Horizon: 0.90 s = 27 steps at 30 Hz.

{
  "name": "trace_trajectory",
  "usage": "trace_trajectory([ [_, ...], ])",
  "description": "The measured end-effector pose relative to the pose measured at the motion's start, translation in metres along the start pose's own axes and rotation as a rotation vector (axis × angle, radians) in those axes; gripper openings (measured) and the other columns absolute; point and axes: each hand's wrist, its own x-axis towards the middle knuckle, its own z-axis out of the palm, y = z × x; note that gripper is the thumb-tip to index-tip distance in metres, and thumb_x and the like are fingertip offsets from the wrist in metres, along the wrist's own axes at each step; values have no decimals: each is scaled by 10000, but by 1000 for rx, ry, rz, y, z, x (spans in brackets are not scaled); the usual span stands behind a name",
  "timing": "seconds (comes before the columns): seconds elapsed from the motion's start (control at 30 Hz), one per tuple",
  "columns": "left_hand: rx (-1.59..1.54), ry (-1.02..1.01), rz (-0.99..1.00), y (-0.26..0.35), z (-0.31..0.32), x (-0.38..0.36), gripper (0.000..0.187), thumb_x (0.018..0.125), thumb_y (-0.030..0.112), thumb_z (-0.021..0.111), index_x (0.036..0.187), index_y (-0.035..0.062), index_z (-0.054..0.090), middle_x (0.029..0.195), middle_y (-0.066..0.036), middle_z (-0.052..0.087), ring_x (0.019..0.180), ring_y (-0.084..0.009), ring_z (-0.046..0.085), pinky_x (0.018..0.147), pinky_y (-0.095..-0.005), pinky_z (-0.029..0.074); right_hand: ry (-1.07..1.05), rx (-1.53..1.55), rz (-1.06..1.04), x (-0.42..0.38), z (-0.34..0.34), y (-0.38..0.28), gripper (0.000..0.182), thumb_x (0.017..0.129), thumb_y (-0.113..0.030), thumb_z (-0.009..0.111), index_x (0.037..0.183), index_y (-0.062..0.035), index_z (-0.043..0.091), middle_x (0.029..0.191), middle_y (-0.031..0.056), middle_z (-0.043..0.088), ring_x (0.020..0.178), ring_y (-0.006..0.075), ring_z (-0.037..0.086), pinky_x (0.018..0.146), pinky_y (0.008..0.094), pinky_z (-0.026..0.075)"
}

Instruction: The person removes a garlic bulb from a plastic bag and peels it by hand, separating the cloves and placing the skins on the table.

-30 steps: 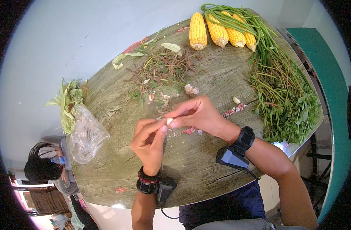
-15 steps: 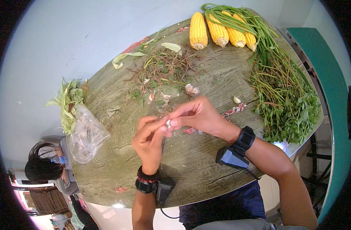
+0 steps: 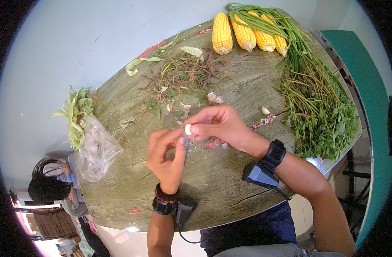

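Between the thumb and fingers of my right hand (image 3: 219, 127) is a pale garlic clove (image 3: 188, 129). My left hand (image 3: 167, 156) is just left of the clove, its thumb and fingers bent close together around what looks like a thin bit of skin, too small to make out surely. Another peeled clove (image 3: 265, 110) lies to the right on the wooden table (image 3: 230, 180). Beyond my hands are garlic skins (image 3: 214, 99) and a loose piece (image 3: 169, 107).
Trimmed stems (image 3: 187, 75) lie in a heap beyond my hands. Corn cobs (image 3: 222, 34) and long green vegetables (image 3: 320, 111) line the far and right sides. A clear plastic bag (image 3: 96, 150) and husks (image 3: 76, 113) are at left. A person (image 3: 48, 180) is beyond the left edge.
My hands have moved slightly apart. The clove now shows more fully in my right hand, and my left fingers have drawn back from it.
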Motion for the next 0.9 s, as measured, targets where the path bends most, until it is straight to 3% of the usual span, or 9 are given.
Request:
trace_trajectory([
  [0.33, 82, 35, 62, -4, 1, -1, 216, 749, -93, 708, 935, 17, 712, 859, -57, 604, 696, -101, 589, 573, -217, 472, -52, 73, -104, 1, -1, 3, 202, 856, -65, 704, 1035, 16, 661, 977, 74, 690, 882, 114, 650, 773, 253, 535],
  [0.53, 74, 44, 31, 1, 2, 0, 182, 742, -91, 707, 888, 16, 698, 850, -62, 600, 677, -103, 584, 566, -219, 469, -28, 0, -53, -1, 1, -1, 189, 839, -57, 722, 1006, 8, 664, 957, 63, 691, 864, 99, 646, 751, 239, 531],
  [0.63, 95, 38, 50, 2, 2, 0, 141, 746, -71, 707, 857, 10, 674, 839, -58, 592, 668, -107, 579, 571, -222, 471, -14, -52, -132, 2, 0, 6, 188, 830, -113, 744, 989, -34, 684, 868, 18, 700, 704, 27, 613, 503, 167, 458],
  [0.73, 119, 13, 46, 1, 1, -2, 133, 756, -80, 676, 850, 8, 642, 872, -48, 570, 739, -109, 572, 611, -214, 476, -28, -108, -32, -1, 1, -3, 188, 839, -90, 732, 996, -3, 676, 910, 48, 700, 811, 73, 649, 639, 201, 515],
  [0.9, 86, 45, 9, 2, 1, -2, 124, 776, -79, 643, 867, 0, 616, 906, -42, 550, 756, -108, 549, 634, -208, 458, -37, -131, 19, -2, 3, -6, 198, 857, -118, 719, 1014, -1, 685, 878, 52, 710, 784, 72, 659, 616, 194, 508],
])
